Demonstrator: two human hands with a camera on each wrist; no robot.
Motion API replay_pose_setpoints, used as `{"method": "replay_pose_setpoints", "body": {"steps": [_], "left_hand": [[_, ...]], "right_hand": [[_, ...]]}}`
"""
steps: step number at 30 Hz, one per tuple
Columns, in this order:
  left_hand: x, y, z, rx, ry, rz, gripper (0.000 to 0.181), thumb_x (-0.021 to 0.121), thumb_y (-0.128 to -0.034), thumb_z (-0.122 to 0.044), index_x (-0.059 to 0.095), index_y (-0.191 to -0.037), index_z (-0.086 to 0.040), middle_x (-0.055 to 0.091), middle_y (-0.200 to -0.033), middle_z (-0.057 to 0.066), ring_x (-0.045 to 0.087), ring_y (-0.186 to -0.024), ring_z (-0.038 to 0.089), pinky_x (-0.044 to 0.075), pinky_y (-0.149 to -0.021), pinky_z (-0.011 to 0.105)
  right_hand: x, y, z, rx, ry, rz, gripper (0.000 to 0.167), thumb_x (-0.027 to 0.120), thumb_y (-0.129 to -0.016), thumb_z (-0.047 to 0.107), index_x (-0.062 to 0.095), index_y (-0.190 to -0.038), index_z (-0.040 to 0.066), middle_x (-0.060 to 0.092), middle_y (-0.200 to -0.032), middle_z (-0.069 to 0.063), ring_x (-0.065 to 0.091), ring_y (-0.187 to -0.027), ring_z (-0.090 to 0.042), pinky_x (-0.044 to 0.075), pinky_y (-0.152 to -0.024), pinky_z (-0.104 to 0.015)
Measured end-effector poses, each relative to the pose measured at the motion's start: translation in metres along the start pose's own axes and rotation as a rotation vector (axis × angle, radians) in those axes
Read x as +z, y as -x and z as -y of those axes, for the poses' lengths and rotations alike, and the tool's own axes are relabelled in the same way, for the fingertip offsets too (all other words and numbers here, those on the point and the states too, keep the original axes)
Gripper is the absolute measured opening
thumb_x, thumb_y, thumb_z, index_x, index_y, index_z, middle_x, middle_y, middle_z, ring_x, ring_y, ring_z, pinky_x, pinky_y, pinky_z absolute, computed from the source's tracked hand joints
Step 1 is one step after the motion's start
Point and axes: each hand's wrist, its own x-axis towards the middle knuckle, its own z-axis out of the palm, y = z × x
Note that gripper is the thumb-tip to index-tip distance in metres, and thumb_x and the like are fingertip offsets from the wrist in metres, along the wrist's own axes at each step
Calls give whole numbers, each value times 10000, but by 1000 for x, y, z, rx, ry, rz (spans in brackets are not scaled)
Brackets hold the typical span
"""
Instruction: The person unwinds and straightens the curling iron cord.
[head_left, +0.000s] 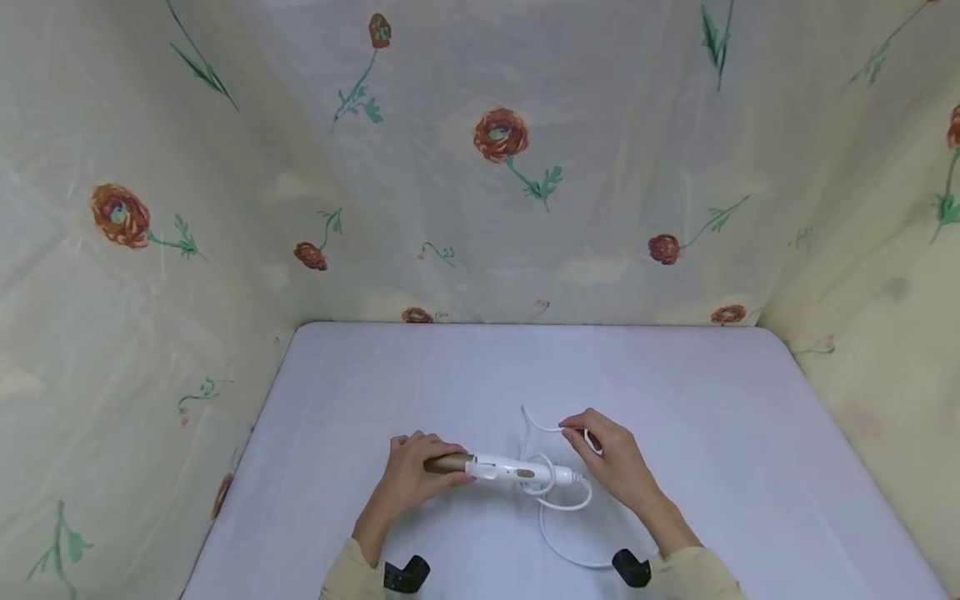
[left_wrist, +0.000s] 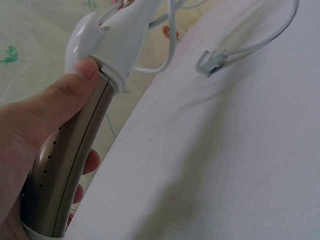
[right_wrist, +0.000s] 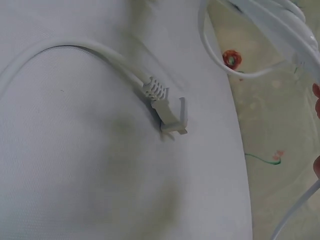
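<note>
In the head view my left hand point(head_left: 411, 473) grips the bronze barrel of a curling iron point(head_left: 498, 467), its white handle pointing right. The left wrist view shows the thumb point(left_wrist: 82, 75) lying along the barrel point(left_wrist: 75, 165), which has a row of small holes, beside a white lever. White cord point(head_left: 555, 504) loops around the handle. Right of the iron, my right hand point(head_left: 618, 462) pinches a stretch of that cord between thumb and fingertips. At the cord's end a plug point(right_wrist: 170, 117) lies on the white table; in the head view it is not visible.
The white table point(head_left: 375, 375) has rounded far corners. Flower-printed sheeting point(head_left: 585, 250) rises behind it and along both sides. Black wrist cameras point(head_left: 407, 575) sit at both cuffs. The cord's lower loop runs toward the right forearm.
</note>
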Motion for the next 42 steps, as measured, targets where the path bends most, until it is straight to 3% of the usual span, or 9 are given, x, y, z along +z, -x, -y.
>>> {"method": "replay_pose_setpoints", "body": {"steps": [9, 15, 19, 23, 34, 38, 42], "left_hand": [[-2, 0, -1, 13, 82, 16, 381, 751, -683, -559, 718, -1006, -359, 641, -854, -218, 481, -803, 4, 256, -851, 373], [-1, -3, -2, -6, 128, -17, 373, 745, -676, -560, 707, -1006, -391, 638, -873, -262, 484, -812, 7, 242, -860, 376], [-3, -6, -3, -29, 171, -43, 368, 739, -681, -556, 698, -1014, -406, 647, -886, -253, 488, -818, 32, 235, -872, 392], [-6, -9, -5, -61, 195, -64, 379, 739, -680, -562, 697, -1023, -407, 656, -890, -227, 484, -816, 53, 224, -852, 386], [-8, -17, -10, -67, 162, -129, 399, 720, -706, -569, 708, -1043, -356, 665, -892, -188, 504, -838, 78, 199, -822, 369], [-7, -19, -10, -86, 147, -146, 450, 685, -705, -618, 706, -1060, -343, 673, -915, -180, 509, -851, 73, 204, -840, 375], [-6, -21, -11, -88, 141, -156, 463, 680, -704, -626, 708, -1062, -334, 683, -926, -166, 514, -848, 71, 212, -853, 381]], "right_hand": [[11, 10, -11, 117, 95, 56, 96, 704, -846, 136, 693, -940, 150, 631, -787, 103, 417, -607, 16, 380, -561, -180], [18, 20, -13, 195, 103, 143, 127, 676, -851, 85, 691, -965, 141, 690, -870, 60, 612, -763, -84, 490, -692, -292], [23, 28, -16, 167, 113, 160, 125, 708, -808, 64, 676, -893, 150, 673, -811, 56, 618, -733, -112, 495, -679, -314], [28, 33, -14, 133, 144, 172, 70, 735, -807, 151, 684, -849, 173, 679, -768, 70, 608, -683, -88, 477, -629, -272], [35, 46, -1, 86, 167, 353, 67, 680, -864, 184, 702, -928, 180, 667, -851, 106, 575, -753, -7, 483, -725, -272], [35, 51, 9, 63, 167, 347, 117, 671, -863, 159, 694, -975, 183, 671, -896, 92, 589, -813, -45, 450, -772, -319], [36, 50, 21, 102, 131, 298, 248, 669, -871, 174, 662, -1115, 129, 704, -997, 38, 638, -943, -137, 426, -907, -425]]}}
